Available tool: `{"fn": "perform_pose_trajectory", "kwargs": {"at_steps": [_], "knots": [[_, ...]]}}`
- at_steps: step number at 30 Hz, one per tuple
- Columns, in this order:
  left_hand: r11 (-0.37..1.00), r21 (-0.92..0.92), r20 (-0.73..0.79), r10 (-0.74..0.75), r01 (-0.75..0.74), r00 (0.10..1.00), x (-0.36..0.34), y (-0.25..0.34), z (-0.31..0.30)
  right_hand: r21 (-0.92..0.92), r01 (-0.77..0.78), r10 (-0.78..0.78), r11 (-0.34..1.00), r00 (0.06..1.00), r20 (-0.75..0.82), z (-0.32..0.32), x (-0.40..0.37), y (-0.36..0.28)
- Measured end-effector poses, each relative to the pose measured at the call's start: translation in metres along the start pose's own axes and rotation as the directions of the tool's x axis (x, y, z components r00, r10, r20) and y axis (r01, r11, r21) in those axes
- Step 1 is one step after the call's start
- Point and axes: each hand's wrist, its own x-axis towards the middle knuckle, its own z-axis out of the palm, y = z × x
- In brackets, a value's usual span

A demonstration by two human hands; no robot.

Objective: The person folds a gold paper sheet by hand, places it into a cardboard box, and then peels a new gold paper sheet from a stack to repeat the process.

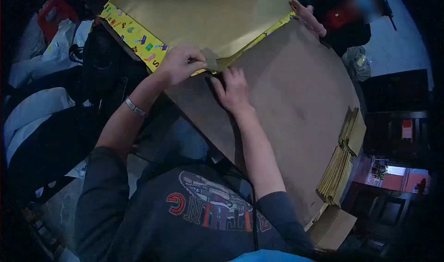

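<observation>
Gold sheet (199, 19): corner twd wearer, long axis unclear | L hand (181, 64): tips tog. | R hand (236, 90): tips apart

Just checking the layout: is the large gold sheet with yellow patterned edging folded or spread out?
Spread out: the large gold sheet shows one broad, unbroken face over the brown tabletop.

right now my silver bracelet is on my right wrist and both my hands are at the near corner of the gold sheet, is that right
Not quite: the head view shows the silver bracelet on your left wrist. Your left hand and right hand are both at the near corner of the gold sheet.
</observation>
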Motion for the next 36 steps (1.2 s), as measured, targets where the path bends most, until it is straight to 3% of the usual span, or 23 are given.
{"fn": "perform_pose_trajectory", "kwargs": {"at_steps": [3,4,9,11,12,16,19,21,23,24,26,32,36], "knots": [[0.989,-0.120,-0.011,-0.089,0.087,0.996,-0.001,0.001,0.002,0.024,0.008,-0.008,1.000,1.000,-0.011,0.001,-0.001,0.001],[0.994,-0.092,-0.030,-0.062,0.059,0.998,0.000,-0.001,0.002,0.023,-0.046,0.045,0.999,0.998,0.052,-0.002,-0.001,-0.001],[0.994,-0.093,-0.025,-0.059,0.056,0.998,0.001,0.003,0.001,0.015,-0.039,0.038,0.999,0.999,0.034,-0.002,-0.001,-0.002],[0.972,-0.190,-0.021,-0.143,0.137,0.989,0.000,0.002,0.003,0.030,-0.039,0.038,0.999,0.999,0.023,-0.001,-0.001,-0.002],[0.988,-0.119,-0.024,-0.101,0.098,0.995,0.001,0.005,0.000,0.022,-0.040,0.040,0.999,0.999,0.026,-0.001,-0.001,-0.001],[0.968,-0.222,-0.045,-0.130,0.117,0.990,0.001,0.000,0.004,0.017,-0.045,0.045,0.999,0.998,0.032,-0.003,-0.001,-0.004],[0.976,-0.163,-0.081,-0.161,0.146,0.984,0.002,0.005,0.002,0.002,-0.070,0.070,0.998,0.996,0.050,-0.005,-0.001,-0.005],[0.948,-0.262,-0.057,-0.203,0.182,0.977,0.003,0.008,0.002,0.027,-0.082,0.080,0.996,0.995,0.063,-0.003,-0.001,-0.003],[0.908,-0.358,-0.047,-0.252,0.219,0.967,0.003,0.005,0.004,0.025,0.003,-0.002,1.000,1.000,-0.009,0.003,-0.003,0.005],[0.884,-0.434,-0.071,-0.224,0.172,0.972,0.003,0.011,0.005,0.034,-0.006,0.006,0.999,1.000,-0.001,0.000,-0.003,0.002],[0.926,-0.353,-0.147,-0.193,0.131,0.970,0.004,0.007,0.005,0.071,-0.040,0.039,0.997,0.999,0.011,-0.004,-0.001,-0.005],[0.863,-0.453,-0.038,-0.268,0.223,0.963,0.004,-0.001,-0.001,0.002,-0.042,0.042,0.999,0.997,0.057,-0.009,-0.001,-0.005],[0.889,-0.447,-0.098,-0.157,0.097,0.983,0.002,0.003,-0.002,0.049,-0.036,0.034,0.998,0.999,0.039,-0.005,-0.001,-0.002]]}}
